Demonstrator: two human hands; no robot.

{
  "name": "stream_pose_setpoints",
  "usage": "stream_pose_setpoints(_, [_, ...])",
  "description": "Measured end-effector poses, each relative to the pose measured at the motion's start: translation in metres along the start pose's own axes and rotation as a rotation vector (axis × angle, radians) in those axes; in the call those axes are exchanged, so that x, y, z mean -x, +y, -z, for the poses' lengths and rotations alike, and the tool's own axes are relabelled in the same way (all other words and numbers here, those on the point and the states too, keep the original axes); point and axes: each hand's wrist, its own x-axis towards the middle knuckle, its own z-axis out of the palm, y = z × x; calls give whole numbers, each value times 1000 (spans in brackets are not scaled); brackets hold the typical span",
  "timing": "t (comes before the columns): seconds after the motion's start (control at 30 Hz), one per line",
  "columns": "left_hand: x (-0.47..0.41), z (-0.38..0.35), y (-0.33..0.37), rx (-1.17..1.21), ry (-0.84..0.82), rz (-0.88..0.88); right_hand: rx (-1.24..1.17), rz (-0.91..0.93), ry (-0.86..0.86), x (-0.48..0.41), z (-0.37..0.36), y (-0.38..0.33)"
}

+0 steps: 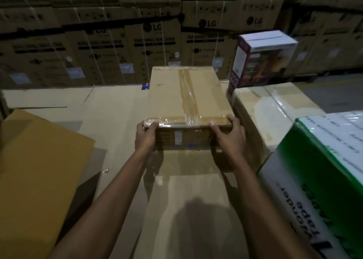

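We note the taped carton (188,97) lying on the flat cardboard sheet (110,125), left hand (146,137) and right hand (228,136) each curled round a near corner; judged stiff, fairly heavy, tape slick, so grip low.

dim light, wall of stacked cartons (125,48)

The stacked cartons (155,42) behind carry the brand "LG" and, below it, "WASHING MACHINE". The green-and-white box (324,170) at the right bears upside-down lettering, partly cut off, that seems to read "wonder". The label (177,138) on the taped box (186,93) is too small to read.
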Motion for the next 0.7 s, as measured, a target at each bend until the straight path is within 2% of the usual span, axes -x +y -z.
stream_pose_setpoints(0.17, [73,50,-54,-8,76,2,-24,-5,-33,106,37,11])
stream_pose_setpoints(0.4, [260,131,-89,-6,75,37,12,-58,-58,279,97,37])
stream_pose_setpoints(0.7, [419,232,-136,0,58,41,41,17,61,472,146,68])
